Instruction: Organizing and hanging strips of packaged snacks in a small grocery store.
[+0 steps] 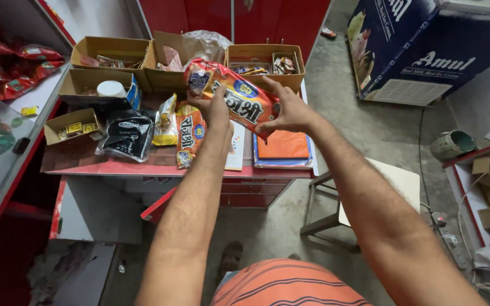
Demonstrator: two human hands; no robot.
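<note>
**Snack pack held over worktop**

Both hands grip orange snack packet (235, 97) above red worktop (114, 167). Left hand (214, 110) fingers clamped on near end; right hand (290, 110) fingers curled round far end. Step: handling/positioning pkt, prob. Similar packet (188, 133) lies below, beside black pouch (127, 135). Next move needs steady two-hand grip.

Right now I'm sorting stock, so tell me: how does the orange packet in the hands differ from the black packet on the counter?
The orange packet is held in the air, tilted, by the left hand and right hand; the black packet lies untouched on the red counter. The orange one is long and narrow, the black one squatter. Both are sealed, glossy plastic.
</note>
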